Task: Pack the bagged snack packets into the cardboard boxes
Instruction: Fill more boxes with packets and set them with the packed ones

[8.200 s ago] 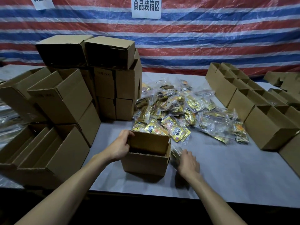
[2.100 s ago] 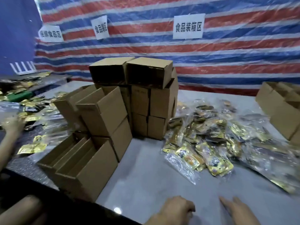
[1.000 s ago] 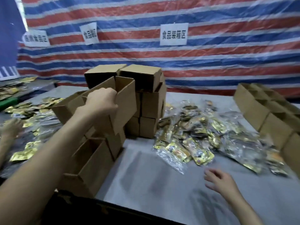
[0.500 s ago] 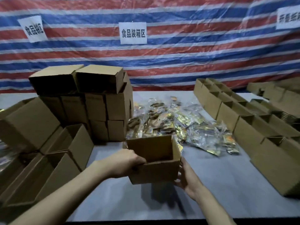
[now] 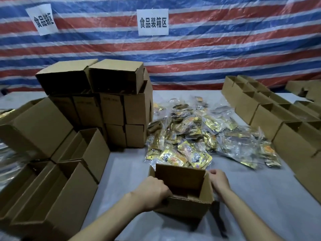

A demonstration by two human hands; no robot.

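Note:
An open cardboard box [image 5: 184, 206] stands on the grey table right in front of me, its inside bare. My left hand [image 5: 152, 193] grips the box's near left corner. My right hand [image 5: 218, 179] rests against the box's right wall near the top edge. Just beyond the box lies a heap of clear bags with gold and yellow snack packets [image 5: 199, 136].
A tall stack of cardboard boxes [image 5: 111, 101] stands at the left, with open boxes [image 5: 52, 197] lying on their sides near the table's front left. Rows of open boxes [image 5: 271, 115] line the right side. A striped tarp with paper signs hangs behind.
The box has come down onto the table in front of the snack heap. My right hand has shifted from under the box to its right wall. My left hand keeps its grip.

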